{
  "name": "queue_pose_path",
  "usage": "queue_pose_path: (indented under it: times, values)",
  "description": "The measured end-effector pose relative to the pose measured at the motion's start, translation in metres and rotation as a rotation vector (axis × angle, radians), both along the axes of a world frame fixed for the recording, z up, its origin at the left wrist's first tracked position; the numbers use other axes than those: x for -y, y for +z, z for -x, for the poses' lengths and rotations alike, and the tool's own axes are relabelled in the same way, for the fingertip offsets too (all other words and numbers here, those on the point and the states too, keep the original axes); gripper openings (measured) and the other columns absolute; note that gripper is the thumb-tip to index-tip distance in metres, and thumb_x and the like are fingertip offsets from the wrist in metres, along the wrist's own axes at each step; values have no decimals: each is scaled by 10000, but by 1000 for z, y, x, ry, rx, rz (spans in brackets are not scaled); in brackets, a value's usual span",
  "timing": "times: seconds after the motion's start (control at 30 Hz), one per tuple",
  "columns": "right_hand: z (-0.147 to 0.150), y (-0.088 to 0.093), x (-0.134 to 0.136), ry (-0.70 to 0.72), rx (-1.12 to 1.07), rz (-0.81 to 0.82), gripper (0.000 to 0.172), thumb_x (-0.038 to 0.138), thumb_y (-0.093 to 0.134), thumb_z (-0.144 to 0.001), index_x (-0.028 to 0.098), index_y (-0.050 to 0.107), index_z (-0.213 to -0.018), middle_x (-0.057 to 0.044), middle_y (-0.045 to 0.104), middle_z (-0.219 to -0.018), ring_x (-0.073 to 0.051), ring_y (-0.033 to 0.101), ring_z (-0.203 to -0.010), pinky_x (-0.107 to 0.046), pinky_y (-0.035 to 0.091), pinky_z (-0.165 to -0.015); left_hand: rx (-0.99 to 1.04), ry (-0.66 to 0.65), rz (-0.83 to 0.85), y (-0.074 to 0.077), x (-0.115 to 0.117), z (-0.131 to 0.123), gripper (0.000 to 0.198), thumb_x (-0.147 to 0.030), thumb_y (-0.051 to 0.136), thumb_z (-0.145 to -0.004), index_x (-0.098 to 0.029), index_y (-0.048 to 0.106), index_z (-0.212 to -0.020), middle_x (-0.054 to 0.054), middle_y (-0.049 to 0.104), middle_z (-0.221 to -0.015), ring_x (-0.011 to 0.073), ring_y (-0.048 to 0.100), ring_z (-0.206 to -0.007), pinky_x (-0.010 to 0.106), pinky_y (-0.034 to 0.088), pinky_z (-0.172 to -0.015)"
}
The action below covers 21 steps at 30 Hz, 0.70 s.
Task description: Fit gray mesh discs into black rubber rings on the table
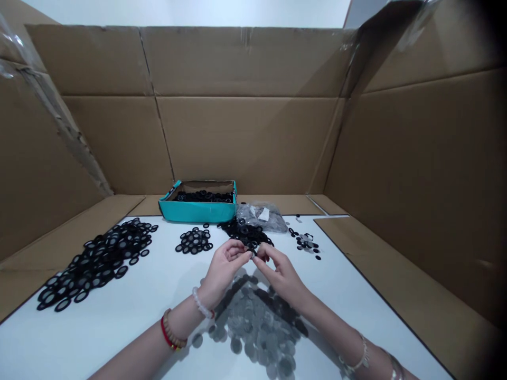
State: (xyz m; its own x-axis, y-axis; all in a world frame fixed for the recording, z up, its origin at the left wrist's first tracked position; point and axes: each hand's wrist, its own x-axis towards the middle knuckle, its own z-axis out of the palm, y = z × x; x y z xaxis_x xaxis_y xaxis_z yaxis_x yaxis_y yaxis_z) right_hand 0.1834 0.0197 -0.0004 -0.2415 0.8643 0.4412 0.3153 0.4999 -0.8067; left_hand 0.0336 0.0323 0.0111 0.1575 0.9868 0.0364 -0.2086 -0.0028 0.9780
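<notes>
My left hand (226, 265) and my right hand (282, 273) meet at the fingertips in the middle of the table. Both are closed in a pinch on a small black ring (252, 253), partly hidden by the fingers. Whether a clear disc sits inside it I cannot tell. Just beyond the fingertips lies a heap of loose black rings (253, 236). Under my wrists and forearms spreads a pile of translucent grey discs (253, 319).
A long pile of black rings with pale centres (99, 258) runs along the left. A smaller cluster (194, 240) lies mid-left. Behind stand a turquoise box (198, 212) of black pieces and a clear plastic bag (273, 219). Small pieces (307, 243) lie right. Cardboard walls (245, 137) enclose the table.
</notes>
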Motion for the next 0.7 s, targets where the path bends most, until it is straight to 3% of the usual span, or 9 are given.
queue_pose_path:
  times: [0.13,0.3,0.47,0.7]
  values:
    - [0,-5,1,30,-67,14,226,273,445,-880,200,358,-685,26,378,-677,-137,382,-647,-249,304,-588,2,-86,-56,-1,-1,3,228,-218,687,-692,-166,516,-833,5,593,-823,136,561,-819,244,424,-767]
    - [-3,-4,-2,90,-10,74,230,281,413,-888,202,345,-683,30,367,-670,-138,368,-641,-246,298,-581,-224,-237,-273,4,-5,14,221,-195,639,-737,-172,520,-922,21,557,-882,150,542,-840,272,430,-782]
    - [-3,0,-3,116,95,42,233,250,422,-883,197,364,-664,18,410,-702,-146,404,-680,-254,319,-624,-396,-347,-350,3,-7,19,190,-188,554,-796,-179,507,-981,35,557,-907,169,538,-852,291,426,-771]
    - [-1,-4,1,53,45,-149,214,252,399,-882,197,390,-675,17,391,-667,-149,388,-648,-267,312,-610,-281,-239,-331,-1,-1,10,106,-196,522,-812,-190,502,-916,7,510,-869,152,495,-821,265,400,-753]
